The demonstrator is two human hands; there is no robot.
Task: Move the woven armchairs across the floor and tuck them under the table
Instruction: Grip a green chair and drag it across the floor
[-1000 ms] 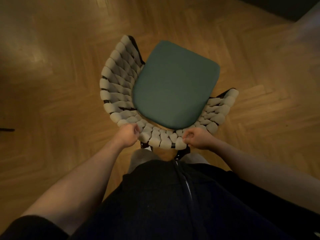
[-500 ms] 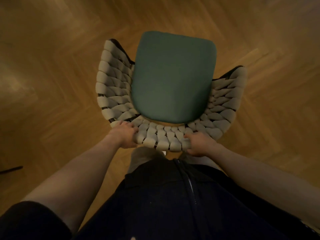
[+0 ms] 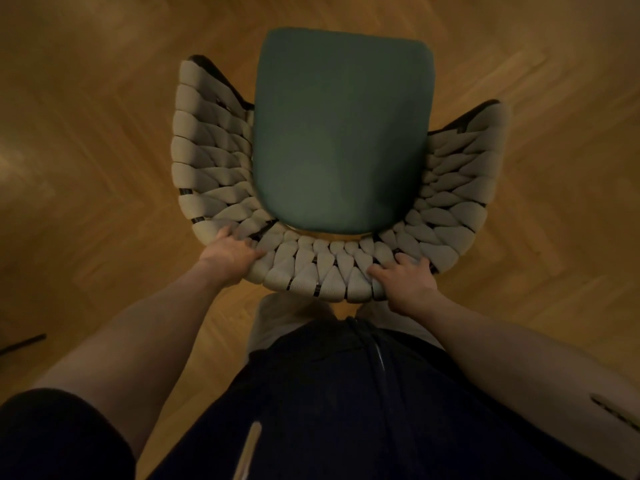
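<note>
At the frame's centre the woven armchair [image 3: 322, 188] is being gripped by its backrest, left hand [image 3: 230, 252] and right hand [image 3: 403, 277] both clamped on it, seemingly mid-carry; no table is being shown, so locating it is being called for next.

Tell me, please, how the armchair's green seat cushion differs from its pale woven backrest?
The smooth green seat cushion is one plain, flat pad; the pale woven backrest is plaited from thick cords and curves around the cushion. No hand touches the cushion, while the left hand and right hand grip the backrest. Both belong to one armchair.
</note>
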